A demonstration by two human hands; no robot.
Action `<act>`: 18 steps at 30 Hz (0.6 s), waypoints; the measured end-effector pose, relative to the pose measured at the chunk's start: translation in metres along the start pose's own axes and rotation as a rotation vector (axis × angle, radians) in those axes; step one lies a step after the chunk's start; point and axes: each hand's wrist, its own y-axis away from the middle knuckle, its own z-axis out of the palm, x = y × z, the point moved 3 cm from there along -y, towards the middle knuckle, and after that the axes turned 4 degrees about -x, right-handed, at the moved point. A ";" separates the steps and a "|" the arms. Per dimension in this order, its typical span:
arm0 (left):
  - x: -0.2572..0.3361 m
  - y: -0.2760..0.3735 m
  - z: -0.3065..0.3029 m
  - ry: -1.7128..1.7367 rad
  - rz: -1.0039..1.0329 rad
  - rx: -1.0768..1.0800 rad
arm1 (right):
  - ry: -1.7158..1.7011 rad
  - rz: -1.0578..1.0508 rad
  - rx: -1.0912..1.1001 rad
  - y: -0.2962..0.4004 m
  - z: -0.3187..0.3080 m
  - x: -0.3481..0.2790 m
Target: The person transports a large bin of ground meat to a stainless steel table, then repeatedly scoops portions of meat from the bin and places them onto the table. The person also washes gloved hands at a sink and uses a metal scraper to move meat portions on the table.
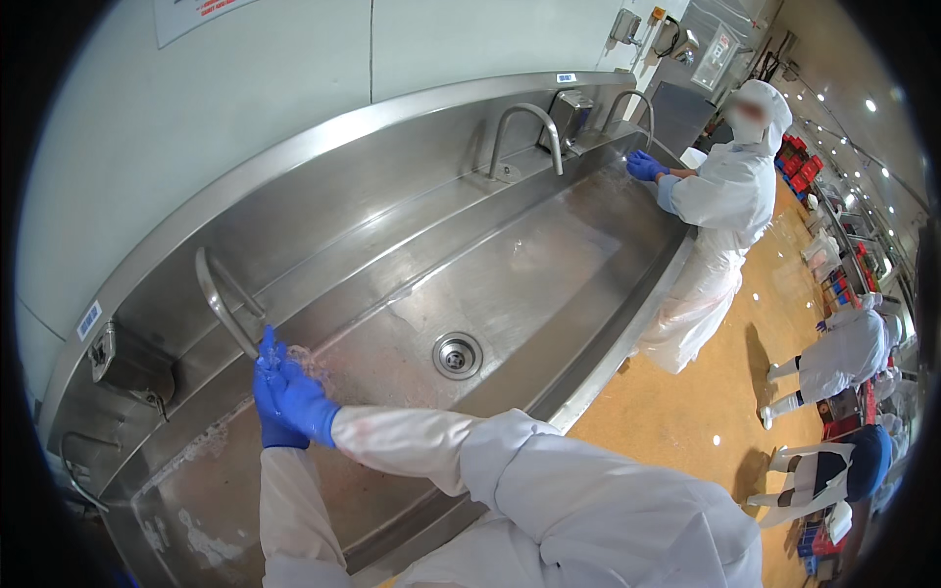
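My left hand point(270, 426) and my right hand point(307, 404), both in wet blue gloves, are laid together under the spout of a bent steel faucet point(213, 301). Their fingers stretch towards the spout, and I see no object in them. Splashing water point(312, 360) shows just beside the gloves. My right hand covers much of the left one's palm. Beneath them is a long stainless steel trough sink point(397, 345), wet inside, with a round drain point(457, 356) to the right of my hands. White sleeves reach down to the glove cuffs.
Steel dispensers point(132, 367) and further faucets point(526, 110) line the sink's back. At its far end, a person in white point(728, 184) holds blue-gloved hands over the basin. More people point(845, 345) stand across the orange floor point(706, 338), near red crates point(801, 165).
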 end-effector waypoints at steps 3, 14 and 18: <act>-0.005 0.039 -0.039 -0.040 0.116 0.408 | -0.009 -0.051 -0.227 0.048 -0.023 -0.071; -0.013 0.042 -0.022 -0.183 0.093 0.251 | 0.313 -0.521 -0.248 0.001 0.013 0.000; -0.009 0.047 0.088 -1.326 -0.193 0.541 | -0.489 -0.052 -0.425 0.009 -0.026 -0.022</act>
